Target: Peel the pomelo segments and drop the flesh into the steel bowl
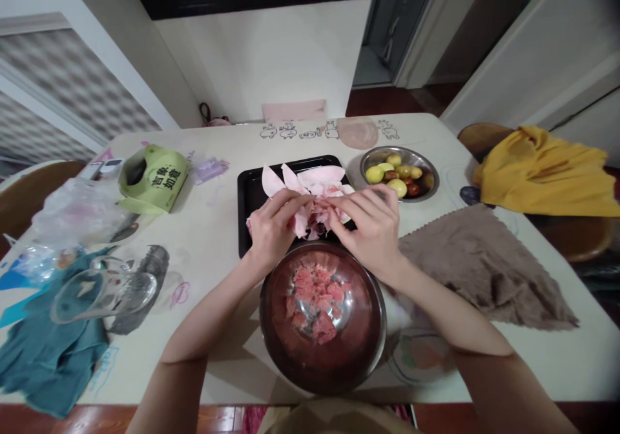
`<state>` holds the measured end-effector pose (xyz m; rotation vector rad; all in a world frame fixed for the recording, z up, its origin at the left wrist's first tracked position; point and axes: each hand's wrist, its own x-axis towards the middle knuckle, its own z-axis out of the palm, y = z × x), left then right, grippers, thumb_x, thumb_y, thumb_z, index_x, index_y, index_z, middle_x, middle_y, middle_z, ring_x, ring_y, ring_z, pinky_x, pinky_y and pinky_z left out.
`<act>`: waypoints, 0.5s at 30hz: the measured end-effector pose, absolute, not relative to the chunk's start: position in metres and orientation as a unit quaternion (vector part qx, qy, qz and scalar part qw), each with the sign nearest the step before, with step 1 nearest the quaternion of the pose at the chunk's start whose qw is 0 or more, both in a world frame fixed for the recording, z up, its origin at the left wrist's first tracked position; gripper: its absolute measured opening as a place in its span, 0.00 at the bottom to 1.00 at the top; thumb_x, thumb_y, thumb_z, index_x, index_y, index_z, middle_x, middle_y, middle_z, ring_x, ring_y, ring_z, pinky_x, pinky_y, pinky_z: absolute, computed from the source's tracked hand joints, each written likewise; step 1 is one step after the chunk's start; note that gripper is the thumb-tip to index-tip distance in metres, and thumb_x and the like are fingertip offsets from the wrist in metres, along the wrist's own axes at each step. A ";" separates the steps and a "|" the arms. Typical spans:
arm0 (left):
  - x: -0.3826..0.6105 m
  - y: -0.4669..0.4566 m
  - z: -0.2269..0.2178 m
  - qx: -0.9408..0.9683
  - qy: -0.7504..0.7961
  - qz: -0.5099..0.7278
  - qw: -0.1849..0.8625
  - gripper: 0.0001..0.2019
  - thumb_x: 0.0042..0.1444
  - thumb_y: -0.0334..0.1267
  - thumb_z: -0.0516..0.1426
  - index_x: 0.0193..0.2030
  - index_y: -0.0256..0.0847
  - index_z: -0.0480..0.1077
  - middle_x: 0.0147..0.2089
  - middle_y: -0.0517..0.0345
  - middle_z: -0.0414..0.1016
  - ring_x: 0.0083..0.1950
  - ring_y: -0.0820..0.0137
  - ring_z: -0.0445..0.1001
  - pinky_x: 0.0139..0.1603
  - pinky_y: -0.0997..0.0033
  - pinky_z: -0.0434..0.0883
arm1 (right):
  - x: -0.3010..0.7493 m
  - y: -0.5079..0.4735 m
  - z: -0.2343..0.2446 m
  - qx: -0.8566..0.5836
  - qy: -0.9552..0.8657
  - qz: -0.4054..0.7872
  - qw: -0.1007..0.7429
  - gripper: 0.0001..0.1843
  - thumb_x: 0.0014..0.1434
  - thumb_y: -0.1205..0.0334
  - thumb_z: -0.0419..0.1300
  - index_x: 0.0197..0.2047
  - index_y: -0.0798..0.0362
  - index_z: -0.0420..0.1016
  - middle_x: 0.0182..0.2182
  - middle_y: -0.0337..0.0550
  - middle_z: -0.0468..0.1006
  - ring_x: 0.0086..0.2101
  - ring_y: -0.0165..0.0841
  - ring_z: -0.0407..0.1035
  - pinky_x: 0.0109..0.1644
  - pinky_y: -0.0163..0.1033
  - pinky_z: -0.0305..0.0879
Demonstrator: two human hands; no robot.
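Observation:
My left hand (272, 227) and my right hand (371, 224) both pinch a pink fruit piece (314, 217) with pale peel, held over the near edge of a black tray (248, 192). Pale pink peel pieces (310, 181) lie on that tray. Just below my hands stands a steel bowl (271, 318) holding several chunks of pink fruit flesh (314, 298). The fingers of both hands are closed on the fruit.
A smaller steel bowl (426, 169) of green and brown fruits sits at the back right. A brown cloth (479, 272) lies right, a yellow cloth (542, 169) on a chair. At the left are a glass jug (101, 289), a teal cloth (48, 356), a green tissue pack (152, 179) and a plastic bag (77, 214).

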<state>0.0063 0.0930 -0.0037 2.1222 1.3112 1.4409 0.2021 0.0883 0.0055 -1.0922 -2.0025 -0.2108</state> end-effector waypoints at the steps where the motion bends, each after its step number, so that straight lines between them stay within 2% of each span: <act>1: 0.006 0.094 -0.002 0.724 0.453 0.503 0.135 0.11 0.64 0.34 0.60 0.48 0.50 0.82 0.44 0.55 0.80 0.44 0.66 0.76 0.46 0.67 0.70 | 0.203 0.089 0.005 -0.435 -0.795 -0.085 0.415 0.08 0.67 0.65 0.59 0.45 0.45 0.78 0.38 0.36 0.85 0.40 0.37 0.75 0.58 0.50 0.58; 5: 0.005 0.095 0.001 0.717 0.452 0.511 0.142 0.10 0.64 0.35 0.61 0.48 0.50 0.82 0.42 0.55 0.80 0.42 0.67 0.75 0.45 0.68 0.70 | 0.204 0.090 0.005 -0.435 -0.793 -0.093 0.416 0.09 0.67 0.65 0.59 0.47 0.44 0.78 0.42 0.37 0.85 0.42 0.38 0.76 0.58 0.51 0.59; 15: 0.001 0.095 -0.010 0.764 0.439 0.463 0.096 0.15 0.65 0.33 0.58 0.53 0.53 0.81 0.47 0.54 0.81 0.43 0.66 0.77 0.41 0.69 0.69 | 0.202 0.088 0.007 -0.431 -0.795 -0.098 0.416 0.07 0.67 0.65 0.59 0.43 0.45 0.78 0.38 0.37 0.85 0.40 0.38 0.75 0.58 0.51 0.60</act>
